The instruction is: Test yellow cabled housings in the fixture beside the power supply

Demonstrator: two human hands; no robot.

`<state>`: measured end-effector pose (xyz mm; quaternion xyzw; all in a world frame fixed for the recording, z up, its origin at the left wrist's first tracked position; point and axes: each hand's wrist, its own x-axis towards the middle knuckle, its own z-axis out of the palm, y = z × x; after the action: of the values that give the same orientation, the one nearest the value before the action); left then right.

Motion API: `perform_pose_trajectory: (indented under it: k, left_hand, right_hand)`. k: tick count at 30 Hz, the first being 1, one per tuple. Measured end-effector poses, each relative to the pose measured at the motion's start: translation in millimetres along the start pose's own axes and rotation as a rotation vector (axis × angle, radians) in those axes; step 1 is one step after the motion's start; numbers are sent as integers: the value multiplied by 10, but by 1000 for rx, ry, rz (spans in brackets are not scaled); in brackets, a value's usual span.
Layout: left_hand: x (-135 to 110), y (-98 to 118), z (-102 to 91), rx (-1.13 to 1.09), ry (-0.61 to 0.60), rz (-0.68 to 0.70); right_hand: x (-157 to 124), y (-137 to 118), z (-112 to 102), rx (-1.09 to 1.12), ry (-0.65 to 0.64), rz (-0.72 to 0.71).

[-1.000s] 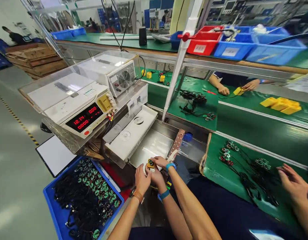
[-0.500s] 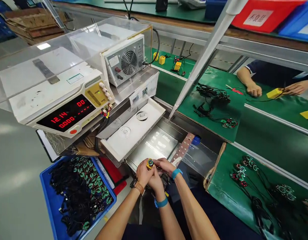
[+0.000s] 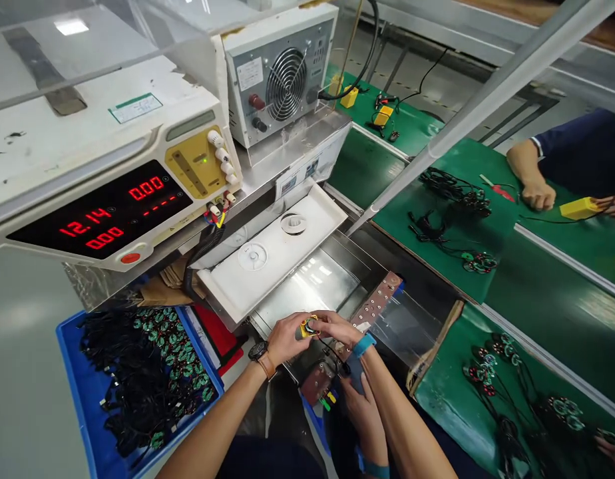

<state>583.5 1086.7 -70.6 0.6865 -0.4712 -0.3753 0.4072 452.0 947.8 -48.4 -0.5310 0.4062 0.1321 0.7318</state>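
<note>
My left hand (image 3: pixel 287 336), with a watch and brown strap on its wrist, is closed around a small yellow block (image 3: pixel 304 327) with a round dark part (image 3: pixel 312 324) set in its face. The fingers of my right hand (image 3: pixel 335 326), blue band at the wrist, pinch that round part from the other side. A thin black cable (image 3: pixel 328 348) runs down from there. Below my right forearm is a third hand (image 3: pixel 361 407), also blue-banded; whose it is I cannot tell. Near its fingers is a brown plate (image 3: pixel 316 383) with green and yellow clips (image 3: pixel 328 400).
A power supply (image 3: pixel 122 213) with red digits stands at left, above a blue bin (image 3: pixel 72 372) of cabled round boards. A white tray (image 3: pixel 275 256), a riveted brown strip (image 3: pixel 377 303) and a slanted post (image 3: pixel 437 140) lie ahead. Across the bench, a person's hand (image 3: pixel 540 193) rests near a yellow block (image 3: pixel 578 208).
The view has come closer. The third hand has dropped away from beside my hands, uncovering the brown plate and clips. My hands still hold the yellow block, now turned differently.
</note>
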Motion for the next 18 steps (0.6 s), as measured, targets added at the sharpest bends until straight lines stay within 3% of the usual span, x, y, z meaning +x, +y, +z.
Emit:
perform_pose_trajectory:
  k: [9,13,18]
  left_hand:
    - [84,-508,147,-182,30,-135]
    - [-52,-682,226,-234,152,-248]
    - [-313,-688,214,-256,258,-328]
  right_hand:
    - [358,256,46,88,133,122]
    - [572,436,27,61,231,233]
    - [808,530,48,28,281,282]
